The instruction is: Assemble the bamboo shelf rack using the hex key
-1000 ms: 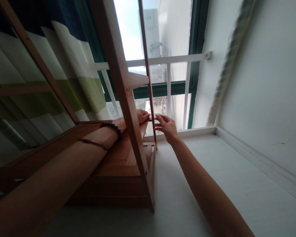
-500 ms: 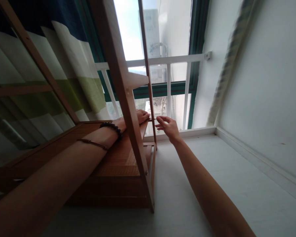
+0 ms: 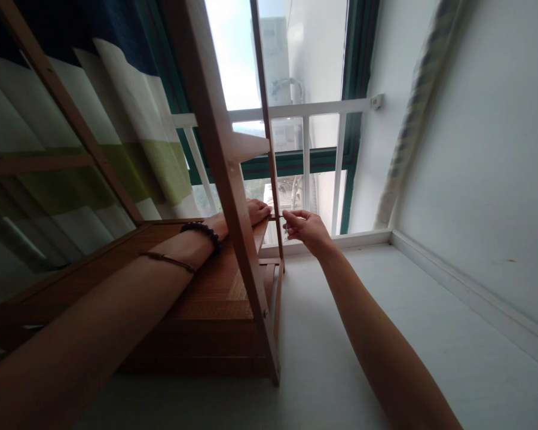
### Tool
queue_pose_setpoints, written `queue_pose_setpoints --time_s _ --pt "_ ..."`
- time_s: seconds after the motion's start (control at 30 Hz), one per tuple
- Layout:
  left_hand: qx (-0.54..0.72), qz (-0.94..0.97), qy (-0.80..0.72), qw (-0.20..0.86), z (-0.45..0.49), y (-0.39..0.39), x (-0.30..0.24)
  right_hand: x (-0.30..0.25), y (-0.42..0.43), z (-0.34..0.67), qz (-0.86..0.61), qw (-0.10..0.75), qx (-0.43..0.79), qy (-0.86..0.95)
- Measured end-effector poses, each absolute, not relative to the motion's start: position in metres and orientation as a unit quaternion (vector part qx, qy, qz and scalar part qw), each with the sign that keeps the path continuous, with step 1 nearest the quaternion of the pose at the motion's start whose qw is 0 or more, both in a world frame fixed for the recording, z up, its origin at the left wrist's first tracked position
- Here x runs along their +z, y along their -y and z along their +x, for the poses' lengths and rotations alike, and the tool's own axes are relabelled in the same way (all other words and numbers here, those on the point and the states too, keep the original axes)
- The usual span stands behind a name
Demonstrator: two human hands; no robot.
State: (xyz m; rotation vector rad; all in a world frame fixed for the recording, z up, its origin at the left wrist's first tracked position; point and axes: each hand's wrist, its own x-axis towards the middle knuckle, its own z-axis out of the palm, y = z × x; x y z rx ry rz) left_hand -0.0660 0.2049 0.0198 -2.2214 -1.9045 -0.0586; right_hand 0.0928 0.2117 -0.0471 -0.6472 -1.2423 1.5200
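A brown wooden shelf rack [image 3: 219,149] stands before me. My left hand [image 3: 257,211] reaches behind its near post and grips the far end of a shelf board [image 3: 206,309], fingers bent close to the thin far post [image 3: 272,173]. On the outer side of that post, my right hand [image 3: 308,229] pinches a thin hex key [image 3: 286,229] between thumb and fingers. Its short end points at the post, level with the board. Whether the tip sits in a bolt is too small to tell. A screw head [image 3: 265,313] shows low on the near post.
A window with a white railing [image 3: 323,108] lies behind the rack. Striped curtains [image 3: 138,119] hang on the left. To the right are a white wall [image 3: 488,149] and pale floor [image 3: 412,316]. A lower shelf [image 3: 269,280] sits beneath the gripped board.
My right hand has turned slightly at the post, its fingers curling closer around the hex key, which shows more now. My left hand stays in place.
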Motion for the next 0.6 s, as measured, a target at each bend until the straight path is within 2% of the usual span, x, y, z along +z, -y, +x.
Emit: queue_pose_setpoints --time_s 0.3,0.47,0.6 --pt "-0.016 -0.750 0.654 0.100 -0.060 -0.200 0.023 -0.042 -0.216 0.123 -0.186 0.412 0.632 0.629" --pt "-0.013 -0.752 0.651 0.100 -0.058 -0.198 0.025 -0.038 -0.215 0.119 -0.228 0.446 0.499 0.707" --pt "-0.023 -0.760 0.642 0.099 -0.062 -0.201 0.023 -0.037 -0.211 0.108 -0.277 0.488 0.448 0.696"
